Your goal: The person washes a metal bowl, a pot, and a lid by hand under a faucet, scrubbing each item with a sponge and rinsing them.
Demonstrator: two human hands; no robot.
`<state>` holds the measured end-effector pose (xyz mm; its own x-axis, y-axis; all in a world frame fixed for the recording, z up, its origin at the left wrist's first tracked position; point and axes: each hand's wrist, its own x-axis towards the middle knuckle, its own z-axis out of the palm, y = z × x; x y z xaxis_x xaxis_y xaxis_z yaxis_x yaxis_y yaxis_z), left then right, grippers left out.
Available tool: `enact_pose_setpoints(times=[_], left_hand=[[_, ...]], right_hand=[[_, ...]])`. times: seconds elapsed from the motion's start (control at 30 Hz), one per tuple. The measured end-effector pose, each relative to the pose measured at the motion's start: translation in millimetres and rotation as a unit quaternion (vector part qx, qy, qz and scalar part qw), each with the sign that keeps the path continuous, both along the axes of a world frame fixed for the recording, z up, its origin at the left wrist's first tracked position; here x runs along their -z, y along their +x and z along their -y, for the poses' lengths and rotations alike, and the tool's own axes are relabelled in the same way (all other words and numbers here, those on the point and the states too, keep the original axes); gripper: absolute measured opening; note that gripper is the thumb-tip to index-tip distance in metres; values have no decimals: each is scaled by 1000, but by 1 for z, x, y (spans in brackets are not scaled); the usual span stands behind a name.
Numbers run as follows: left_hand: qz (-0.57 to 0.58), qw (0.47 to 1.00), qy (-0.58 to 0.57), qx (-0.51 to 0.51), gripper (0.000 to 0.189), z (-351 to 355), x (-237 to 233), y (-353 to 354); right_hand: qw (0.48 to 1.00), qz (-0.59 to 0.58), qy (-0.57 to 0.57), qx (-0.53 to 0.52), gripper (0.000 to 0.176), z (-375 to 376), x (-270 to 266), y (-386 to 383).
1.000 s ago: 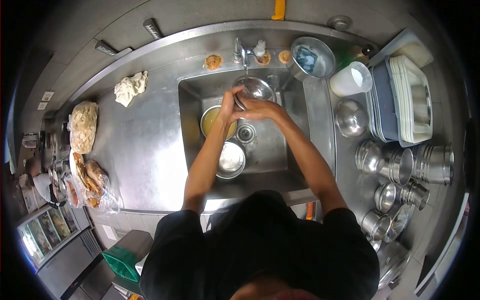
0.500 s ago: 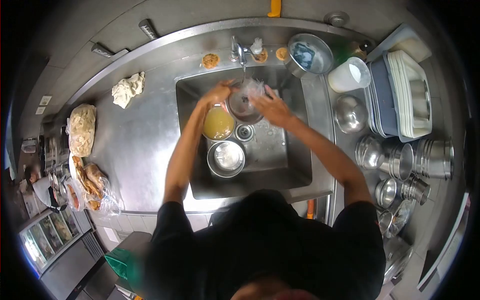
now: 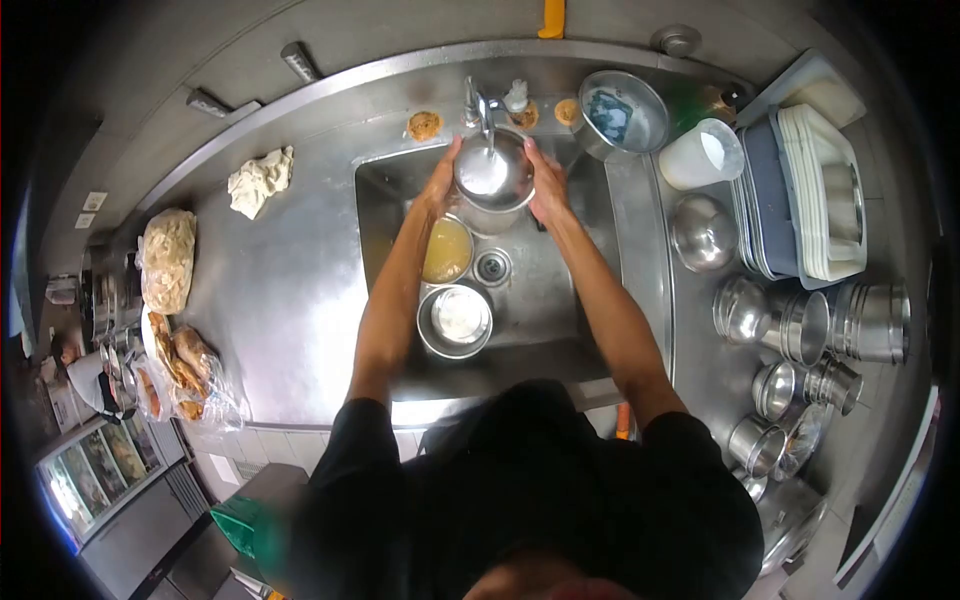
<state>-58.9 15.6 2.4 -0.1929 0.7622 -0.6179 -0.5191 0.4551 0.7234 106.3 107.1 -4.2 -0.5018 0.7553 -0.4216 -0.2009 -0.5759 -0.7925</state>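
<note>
Under the running faucet, a shiny steel bowl is held between both hands over the sink. My left hand grips its left side and my right hand its right side. Just below the left hand sits a container of cloudy yellow liquid, partly covered by my forearm. Nearer to me in the sink stands a round metal pan with something pale in it. The drain lies to the right of these.
Several scrub pads, one of them a brown pad, lie along the back ledge. To the right are a metal pot with a blue cloth, a white tub, stacked trays and several steel bowls. A crumpled cloth and bagged food lie left.
The bowl has come up under the faucet and turned, showing a bright rounded surface. Both hands now hold its sides; the clear, wispy scrubbing material near the right hand is out of sight.
</note>
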Motion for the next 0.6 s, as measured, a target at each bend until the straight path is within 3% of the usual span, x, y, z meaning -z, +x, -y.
enact_pose_setpoints(times=[0.03,0.1,0.13,0.17,0.2,0.23,0.3,0.33,0.37,0.4,0.43,0.5,0.57,0.6], left_hand=[[-4,1000,3,5,79,-14,13,-9],[-37,988,113,-94,62,-36,61,-19],[-207,976,27,-59,40,-36,26,-16],[-375,925,49,45,39,-35,0,-13],[-495,858,36,135,40,-43,7,-18],[-602,766,34,226,43,-57,13,-20],[-729,575,114,353,42,-48,-6,8],[-757,514,59,399,34,-42,-28,31],[-776,484,73,398,30,-37,-30,43],[-772,472,33,425,25,-36,-43,56],[-763,490,41,419,24,-37,-61,68],[-752,507,92,410,29,-48,-80,90],[-545,716,201,386,34,-59,-103,128],[-493,756,279,329,38,-72,-72,151]], right_hand=[[1000,-4,3,5,44,-3,4,-2],[979,155,120,63,46,9,38,15],[978,186,88,34,41,15,71,29],[975,216,53,5,38,21,97,46],[988,137,-17,-73,34,35,94,68],[985,124,-88,-78,29,49,119,89],[986,85,-140,-2,24,93,141,121],[975,127,-162,-79,26,105,119,145],[981,41,-186,-25,28,125,123,161],[974,-20,-224,-5,30,141,129,178],[962,24,-265,65,34,155,116,191],[955,-71,-284,44,40,177,100,220],[951,-51,-297,70,42,189,71,234],[946,-29,-314,78,44,192,60,239]])
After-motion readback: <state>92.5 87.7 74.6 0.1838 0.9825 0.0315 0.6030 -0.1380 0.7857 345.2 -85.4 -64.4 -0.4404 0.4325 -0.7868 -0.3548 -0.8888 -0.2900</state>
